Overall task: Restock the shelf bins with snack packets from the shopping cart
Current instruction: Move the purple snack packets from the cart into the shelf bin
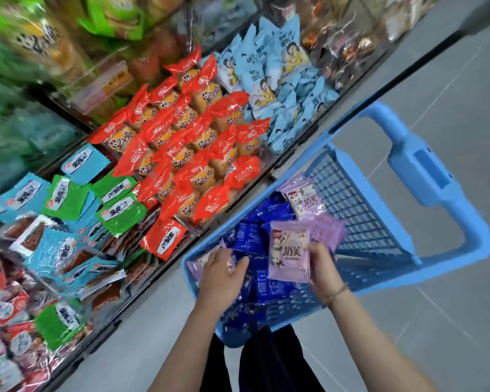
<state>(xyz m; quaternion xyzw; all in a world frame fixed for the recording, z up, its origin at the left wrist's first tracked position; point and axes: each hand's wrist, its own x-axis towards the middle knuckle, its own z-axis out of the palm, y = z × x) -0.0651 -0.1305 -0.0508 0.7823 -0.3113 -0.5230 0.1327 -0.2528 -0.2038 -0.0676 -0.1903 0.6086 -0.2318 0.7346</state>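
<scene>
the one label that reads clearly is "奶芙", printed in dark characters on the lilac packet [289, 251] in the right hand [324, 267]. the thumb pinches it from the front and the fingers are behind it. the packet stands upright just above the shopping cart [379, 222], a blue plastic one with a mesh wall. a second lilac packet [306, 200] with the same "奶芙" lies further in, on a heap of dark blue packets [249, 236] whose print is too small to read. the left hand [221, 275] reaches into the cart's near left corner, palm down on a pale lilac packet [195, 264], thumb spread. its fingertips are hidden, so i cannot tell if it grips. the two hands are near each other, with blue packets between them. left of the cart, the shelf bins [292, 155] hold red packets [195, 142], pale blue packets [280, 75] and green and teal packets [68, 199]. their chinese lettering is too blurred to read with any certainty.
</scene>
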